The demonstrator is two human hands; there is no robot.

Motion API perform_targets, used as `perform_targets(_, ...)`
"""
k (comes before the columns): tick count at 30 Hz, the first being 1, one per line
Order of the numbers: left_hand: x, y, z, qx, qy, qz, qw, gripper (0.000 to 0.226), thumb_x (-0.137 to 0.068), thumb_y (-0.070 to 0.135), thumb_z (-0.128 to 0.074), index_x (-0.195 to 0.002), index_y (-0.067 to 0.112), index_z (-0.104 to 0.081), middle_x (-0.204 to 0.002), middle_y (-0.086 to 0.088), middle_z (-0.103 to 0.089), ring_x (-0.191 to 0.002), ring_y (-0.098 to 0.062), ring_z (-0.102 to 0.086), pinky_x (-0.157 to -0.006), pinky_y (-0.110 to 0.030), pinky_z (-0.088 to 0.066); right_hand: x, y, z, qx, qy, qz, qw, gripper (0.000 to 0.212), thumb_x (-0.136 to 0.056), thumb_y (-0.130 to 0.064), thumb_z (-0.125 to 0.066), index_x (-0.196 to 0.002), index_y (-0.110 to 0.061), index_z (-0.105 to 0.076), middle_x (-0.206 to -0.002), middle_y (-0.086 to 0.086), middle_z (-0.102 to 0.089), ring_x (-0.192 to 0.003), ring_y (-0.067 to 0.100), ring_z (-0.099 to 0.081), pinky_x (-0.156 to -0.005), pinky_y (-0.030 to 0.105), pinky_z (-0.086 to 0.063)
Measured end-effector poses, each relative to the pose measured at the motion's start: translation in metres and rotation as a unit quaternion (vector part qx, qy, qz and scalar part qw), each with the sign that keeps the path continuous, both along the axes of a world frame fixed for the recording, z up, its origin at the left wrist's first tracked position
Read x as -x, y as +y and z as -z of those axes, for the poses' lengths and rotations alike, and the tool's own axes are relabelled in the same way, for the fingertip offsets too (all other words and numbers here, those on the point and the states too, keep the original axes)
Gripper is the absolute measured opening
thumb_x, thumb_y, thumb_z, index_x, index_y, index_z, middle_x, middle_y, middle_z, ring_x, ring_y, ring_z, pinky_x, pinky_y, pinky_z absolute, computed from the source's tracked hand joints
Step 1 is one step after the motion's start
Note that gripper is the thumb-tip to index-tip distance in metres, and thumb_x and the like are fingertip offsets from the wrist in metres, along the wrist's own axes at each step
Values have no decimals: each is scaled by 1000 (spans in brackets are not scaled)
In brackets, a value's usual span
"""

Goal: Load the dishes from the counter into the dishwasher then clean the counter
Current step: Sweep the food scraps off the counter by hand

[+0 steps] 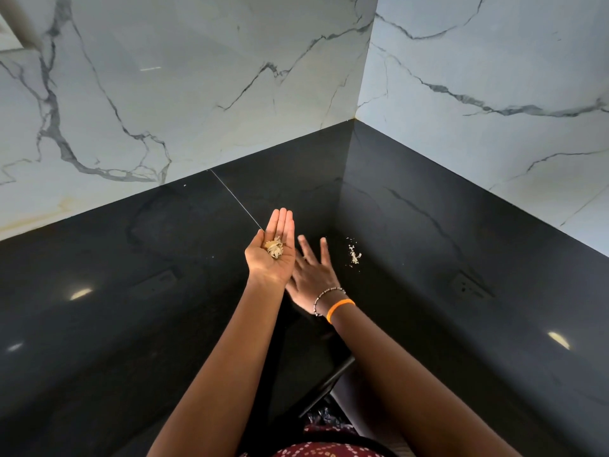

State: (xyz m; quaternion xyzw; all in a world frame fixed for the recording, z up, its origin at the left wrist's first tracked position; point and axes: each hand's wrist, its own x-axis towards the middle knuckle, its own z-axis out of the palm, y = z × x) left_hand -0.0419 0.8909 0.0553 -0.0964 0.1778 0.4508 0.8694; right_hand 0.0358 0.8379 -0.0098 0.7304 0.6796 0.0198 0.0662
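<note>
While pale scraps (274, 248) fill left palm (272, 255) — dry, flaky.

Your black counter (131, 291) is a glossy, dark L-shaped slab that meets in a corner under the marble-look walls. A small scatter of pale crumbs (354, 256) lies on it, in front of that corner and a little to its right. A second clump of dry, tan scraps (274, 248) sits off the counter, cupped in your upturned left palm above it.
</note>
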Motion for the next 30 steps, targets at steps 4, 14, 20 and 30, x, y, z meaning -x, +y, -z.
perform_targets(4,-3,-3,0,8,4,12,1000,45,-101,20,-27,-106,-9,-61,-101,-25,-68,-109,-32,-61,-93,-38,-50,-45,-5,0,-4,6,140,990,64,-97,-51,-12,-149,-15,-2,-159,0,-1,-145,25,12,-106,52,23)
perform_targets(14,-20,-13,6,29,21,41,999,45,-101,23,-29,-111,-6,-62,-104,-22,-69,-102,-32,-65,-94,-36,-51,-57,-75,1,2,76,364,928,90,-88,-68,-16,-146,-3,9,-155,13,17,-141,32,21,-106,52,22)
perform_targets(20,-26,-15,7,25,39,54,997,45,-102,23,-29,-108,-6,-63,-104,-21,-69,-102,-31,-65,-93,-36,-51,-53,-47,3,20,95,377,921,96,-85,-72,-11,-145,-1,9,-155,16,17,-142,32,20,-111,51,17)
perform_targets(30,-22,-12,12,35,49,46,997,43,-101,21,-30,-107,-8,-63,-103,-23,-69,-100,-32,-65,-92,-37,-51,-96,-16,-22,-107,346,301,882,57,-98,-13,-38,-148,-6,-11,-158,8,1,-145,25,-12,-116,36,-15)
